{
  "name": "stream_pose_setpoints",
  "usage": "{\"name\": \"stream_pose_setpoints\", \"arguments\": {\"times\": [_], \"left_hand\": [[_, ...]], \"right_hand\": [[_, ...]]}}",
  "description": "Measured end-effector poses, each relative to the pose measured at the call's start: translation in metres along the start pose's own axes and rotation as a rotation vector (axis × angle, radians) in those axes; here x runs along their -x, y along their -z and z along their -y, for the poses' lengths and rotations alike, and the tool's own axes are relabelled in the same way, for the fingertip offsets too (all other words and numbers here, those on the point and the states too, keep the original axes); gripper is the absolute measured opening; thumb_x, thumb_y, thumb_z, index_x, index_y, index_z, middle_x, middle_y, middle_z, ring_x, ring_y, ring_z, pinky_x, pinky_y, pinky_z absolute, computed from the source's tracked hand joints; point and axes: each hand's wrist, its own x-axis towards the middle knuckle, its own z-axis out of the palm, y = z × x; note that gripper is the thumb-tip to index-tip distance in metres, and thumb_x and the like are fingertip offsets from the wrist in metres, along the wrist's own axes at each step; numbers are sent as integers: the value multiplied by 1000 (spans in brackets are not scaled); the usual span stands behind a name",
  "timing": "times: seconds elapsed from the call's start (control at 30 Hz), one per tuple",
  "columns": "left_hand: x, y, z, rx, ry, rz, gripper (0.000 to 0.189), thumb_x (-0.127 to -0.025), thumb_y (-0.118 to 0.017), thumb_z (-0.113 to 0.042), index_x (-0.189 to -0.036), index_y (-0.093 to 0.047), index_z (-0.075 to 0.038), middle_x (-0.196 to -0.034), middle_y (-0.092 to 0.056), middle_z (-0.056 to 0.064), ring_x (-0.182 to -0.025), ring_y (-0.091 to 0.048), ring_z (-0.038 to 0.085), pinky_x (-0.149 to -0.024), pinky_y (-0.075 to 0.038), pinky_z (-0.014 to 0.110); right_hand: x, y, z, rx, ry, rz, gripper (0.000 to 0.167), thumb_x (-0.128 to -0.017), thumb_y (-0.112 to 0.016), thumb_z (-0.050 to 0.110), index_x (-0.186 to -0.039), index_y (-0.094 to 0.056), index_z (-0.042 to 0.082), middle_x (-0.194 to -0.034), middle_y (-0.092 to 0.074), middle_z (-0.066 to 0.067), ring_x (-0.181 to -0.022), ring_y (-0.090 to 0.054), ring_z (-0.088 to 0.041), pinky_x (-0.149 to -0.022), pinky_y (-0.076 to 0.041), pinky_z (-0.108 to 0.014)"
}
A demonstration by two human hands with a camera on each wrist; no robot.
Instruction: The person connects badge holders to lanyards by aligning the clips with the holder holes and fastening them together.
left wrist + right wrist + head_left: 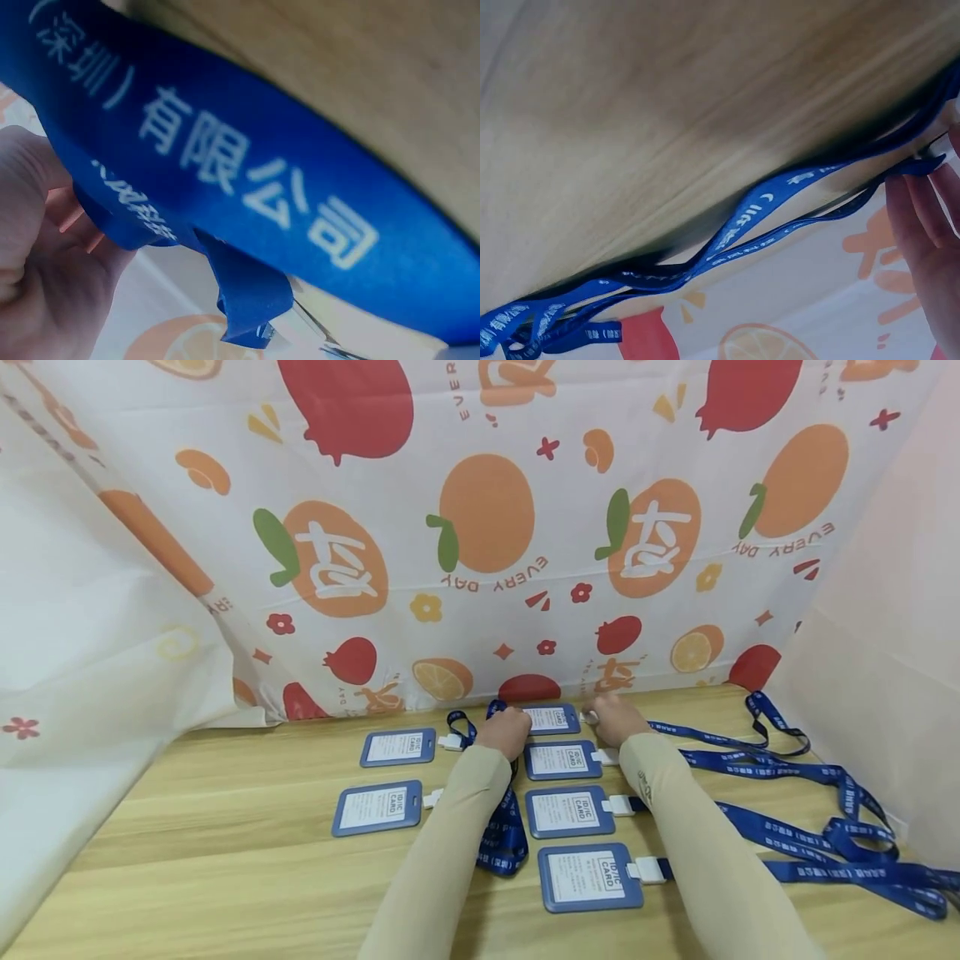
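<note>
Top card (551, 718) lies near the table (187, 860) back edge by the curtain (487, 618), right hand (618, 720) pinching its clip (590, 718), left hand (506, 732) at its left end (can't tell if gripping), next card (562, 760) just in front, wood running on well left of the left cards (378, 807).

Head view from behind and above the hands; wrist views close beside each one.
The head camera faces forward and down over the sleeves (450, 843), far enough back to frame the left hand (506, 731), the right hand (618, 720), the table (225, 860) around them and the printed cloth (420, 468) beyond. The left wrist camera sits so near that a blue lanyard (255, 172) beside that hand crosses most of its frame. The right wrist camera looks along lanyards (757, 214) rightward of its hand, which the head view shares; both wrist views put tabletop uppermost, cloth below.
</note>
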Motion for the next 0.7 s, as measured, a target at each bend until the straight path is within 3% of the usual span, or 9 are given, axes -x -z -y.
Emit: {"name": "stream_pose_setpoints", "arguments": {"times": [0.07, 0.1, 0.27, 0.5, 0.7], "left_hand": [[-1, 0, -1, -4, 0, 0, 19, -101, -60, -3, -112, -75, -6, -109, -72, 10, -94, -70, 22, -77, -59, 37], [2, 7, -4, 0, 13, 26, 20, -102, -59, -4, -114, -75, -5, -111, -72, 10, -97, -70, 22, -79, -59, 36], [1, 6, -4, -14, 13, 48, 19, -102, -59, -4, -113, -75, -5, -111, -71, 10, -97, -69, 21, -79, -59, 35], [4, 5, -2, 37, 44, 66, 19, -102, -61, -8, -115, -74, -4, -107, -72, 12, -86, -67, 19, -74, -58, 36], [4, 6, 0, 76, 49, 44, 16, -100, -65, -9, -109, -77, -5, -102, -73, 10, -79, -65, 18, -73, -58, 35]], "right_hand": [[0, 1, -1, 20, 22, -25, 34, -89, -68, -9, -121, -71, -1, -125, -66, -23, -120, -60, -40, -102, -48, -52], [0, 1, -1, 31, 33, -34, 32, -88, -69, -10, -120, -72, -2, -122, -67, -23, -116, -62, -39, -100, -49, -51], [0, 2, -3, 57, 72, -67, 27, -87, -69, -11, -114, -72, -6, -110, -71, -22, -104, -68, -35, -92, -55, -46], [0, 0, -5, 52, 73, -67, 30, -87, -70, -11, -116, -72, -6, -115, -70, -23, -107, -68, -36, -93, -54, -46], [-2, 0, -4, 61, 69, -54, 32, -88, -72, -8, -119, -71, -6, -118, -69, -23, -111, -66, -37, -95, -53, -46]]}}
